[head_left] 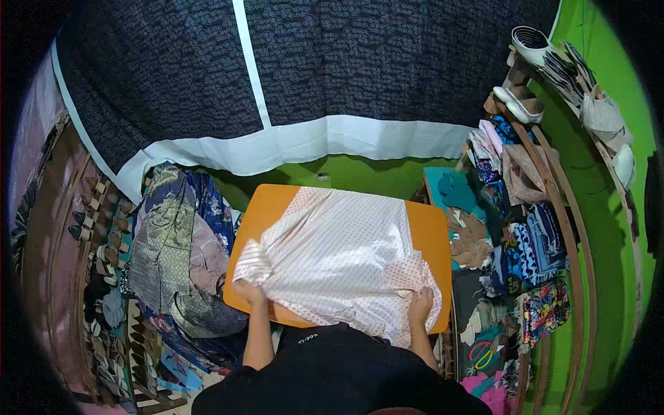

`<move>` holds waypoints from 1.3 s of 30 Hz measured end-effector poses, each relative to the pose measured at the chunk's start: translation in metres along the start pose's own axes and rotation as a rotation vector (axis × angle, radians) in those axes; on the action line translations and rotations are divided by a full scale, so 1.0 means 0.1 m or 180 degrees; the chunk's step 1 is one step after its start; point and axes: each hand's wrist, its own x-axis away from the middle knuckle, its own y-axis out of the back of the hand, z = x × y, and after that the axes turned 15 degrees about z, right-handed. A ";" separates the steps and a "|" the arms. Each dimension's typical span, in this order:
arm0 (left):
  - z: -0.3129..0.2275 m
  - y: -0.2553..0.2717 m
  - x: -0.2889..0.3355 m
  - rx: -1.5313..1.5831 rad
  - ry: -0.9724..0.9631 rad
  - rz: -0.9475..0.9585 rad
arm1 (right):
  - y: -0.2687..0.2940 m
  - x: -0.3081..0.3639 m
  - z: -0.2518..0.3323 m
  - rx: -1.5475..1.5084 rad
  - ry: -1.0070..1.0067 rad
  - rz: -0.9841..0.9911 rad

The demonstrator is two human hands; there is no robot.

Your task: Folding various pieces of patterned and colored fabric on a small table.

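A white dotted cloth (332, 242), perhaps a garment, is spread over an orange tabletop (432, 235) in front of me. Its lower edge hangs over the near side, against my body. My left hand (250, 292) is closed on the bunched left part of the cloth, at the table's near left corner. On the right, my right hand (420, 304) grips the cloth near its lower right edge. Folds run between the two hands, and the far part lies flatter. Some of my fingers are hidden by the fabric.
Piled fabrics (173, 256) crowd the table's left side. To the right are folded clothes (539, 235) on a wooden rack, cloth scraps (467, 235) and red-and-yellow-handled scissors (482, 354). Shoe racks (138, 339) line the left. A dark patterned curtain (346, 62) hangs behind the table.
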 end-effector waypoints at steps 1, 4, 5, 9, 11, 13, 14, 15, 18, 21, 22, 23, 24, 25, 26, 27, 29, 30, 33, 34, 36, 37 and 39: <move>-0.66 -0.02 0.03 0.0321 0.0608 0.0115 | 0.08 0.02 -0.09 0.0016 -0.0140 -0.0075; -0.68 0.50 0.00 -0.0222 0.1027 0.0231 | -0.01 -0.17 -0.73 -0.3305 -0.0182 -0.1388; -0.54 0.76 0.00 -0.0269 0.1023 0.0118 | 0.02 -0.13 -0.60 -0.2540 -0.0862 -0.1510; -0.93 0.86 0.03 0.0550 0.1857 0.2394 | -0.06 -0.08 -2.04 -0.3454 -0.1557 -0.0989; -1.50 1.04 0.14 -0.1638 0.2160 0.3223 | 0.23 0.19 -1.05 -0.2520 -0.1403 0.0309; -1.45 0.93 0.14 -0.1138 0.2259 0.3251 | 0.60 0.32 -0.12 -0.1159 -0.1173 0.1654; -1.38 0.91 0.15 -0.0667 0.2348 0.3237 | 0.50 0.31 -0.15 -0.1157 -0.1167 0.1663; -1.14 0.84 0.11 0.0368 0.2469 0.3590 | 0.34 0.25 -0.22 -0.1592 -0.1208 0.2009; -0.97 0.26 -0.16 0.2426 0.3629 0.3289 | -0.05 -0.26 -0.18 -0.3062 -0.1361 0.2331; -1.05 -0.39 -0.67 0.3539 0.2884 0.2658 | 0.13 -1.07 0.46 -0.4219 -0.0828 0.1857; -1.33 -0.77 -0.85 0.3474 0.2894 0.2433 | 0.17 -1.43 0.30 -0.4071 -0.0366 0.1175; -1.16 -0.84 -1.24 0.3891 0.2501 0.2342 | 0.30 -1.77 0.71 -0.4712 -0.0807 0.1555; -1.37 -1.19 -1.52 0.4087 0.2469 0.2607 | 0.49 -2.20 0.55 -0.4909 -0.0417 0.1485; -1.64 -1.21 -1.72 0.3863 0.2043 0.2299 | 0.72 -2.26 1.03 -0.4895 0.0088 0.0771; -2.17 -1.36 -1.81 0.4160 0.1692 0.2595 | 1.08 -2.40 1.13 -0.5030 0.0435 0.1035; -2.58 -1.44 -1.93 0.4261 0.1695 0.2405 | 1.41 -2.57 1.19 -0.4956 0.0647 0.0432; -3.01 -1.22 -2.05 0.4457 0.1167 0.2245 | 1.85 -2.40 1.63 -0.5039 0.0918 -0.0109; -3.09 -0.98 -2.10 0.4556 0.0632 0.2313 | 2.03 -2.12 2.01 -0.5214 0.0999 -0.0097; -2.92 -0.65 -1.94 0.4245 0.0324 0.2540 | 2.08 -1.65 1.78 -0.4532 0.0891 -0.0387; -2.73 -0.60 -1.85 0.3634 0.0521 0.2254 | 1.89 -1.61 1.45 -0.4228 0.0984 -0.0245; -1.93 -0.34 -1.64 0.1973 0.1316 0.2417 | 1.49 -1.33 1.32 -0.4047 -0.0193 -0.0504; -1.35 -0.22 -1.51 0.1121 0.1057 0.2022 | 0.96 -1.35 0.62 -0.3298 -0.0393 -0.0395; -0.88 0.24 -0.89 0.0806 0.1213 0.1950 | 0.89 -0.52 1.04 -0.2844 -0.1079 -0.0023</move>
